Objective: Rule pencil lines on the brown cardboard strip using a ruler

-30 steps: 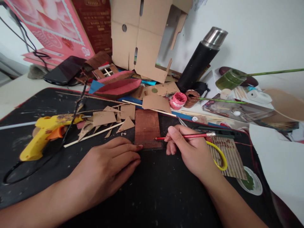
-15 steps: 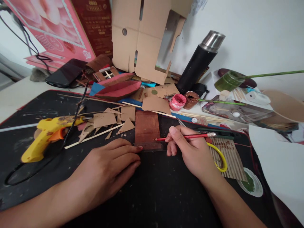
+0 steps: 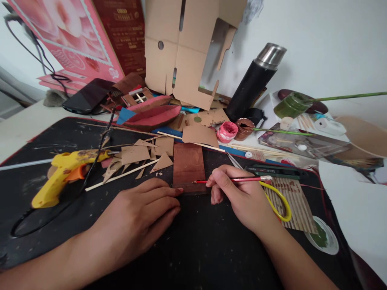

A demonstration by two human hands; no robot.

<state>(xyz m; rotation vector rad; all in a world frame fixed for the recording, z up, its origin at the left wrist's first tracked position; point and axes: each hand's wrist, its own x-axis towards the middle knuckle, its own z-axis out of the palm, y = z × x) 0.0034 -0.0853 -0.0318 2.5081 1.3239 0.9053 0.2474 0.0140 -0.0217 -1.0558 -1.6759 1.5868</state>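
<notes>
A brown-painted cardboard rectangle [image 3: 189,163] lies flat on the black mat. Across its near edge runs a see-through strip [image 3: 195,188], which looks like a clear ruler. My left hand [image 3: 142,213] rests palm down, fingers stretched out, with its fingertips on the strip's left end. In my right hand [image 3: 234,185] is a red pencil [image 3: 244,179] with a white eraser end, gripped between thumb and fingers. Its tip points left, over the brown cardboard just above the strip. Beneath and beside the right hand are yellow-handled scissors [image 3: 282,201], partly covered.
A yellow glue gun [image 3: 63,173] with its black cord lies left, near cardboard scraps [image 3: 136,154]. Open pink [image 3: 227,132] and brown [image 3: 244,129] paint jars and a black flask [image 3: 250,84] stand behind. Corrugated cardboard [image 3: 298,201] and a green paint lid [image 3: 322,237] sit right.
The pencil tip has shifted slightly left along the strip, and my right hand has moved a little with it. My left hand stays in place; the whole view has shifted slightly.
</notes>
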